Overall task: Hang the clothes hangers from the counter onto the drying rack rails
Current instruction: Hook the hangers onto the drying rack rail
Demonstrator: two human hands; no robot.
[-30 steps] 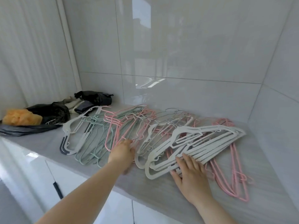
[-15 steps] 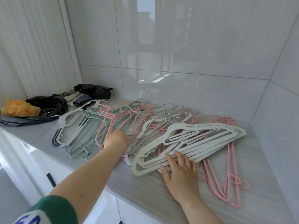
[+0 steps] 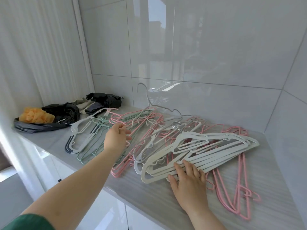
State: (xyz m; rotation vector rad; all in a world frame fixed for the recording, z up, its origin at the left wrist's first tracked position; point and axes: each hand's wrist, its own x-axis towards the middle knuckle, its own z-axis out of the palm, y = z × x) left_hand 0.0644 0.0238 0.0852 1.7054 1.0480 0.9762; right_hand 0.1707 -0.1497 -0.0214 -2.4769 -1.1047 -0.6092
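beside black bags (image 3: 66, 112), left hand (image 3: 116, 138) fingers pinch pink hangers (image 3: 132, 118); right hand (image 3: 187, 183) flat on white hangers (image 3: 207, 146).

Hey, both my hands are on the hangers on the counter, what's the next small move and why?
Probably lift the left hand: its fingers are pinching the pink hangers, one grey hanger already tilts up, and the right hand lies flat on the white hangers, likely stopping the tangled piles from dragging along.

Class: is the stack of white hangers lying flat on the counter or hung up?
Flat: the white hangers lie piled on the counter.
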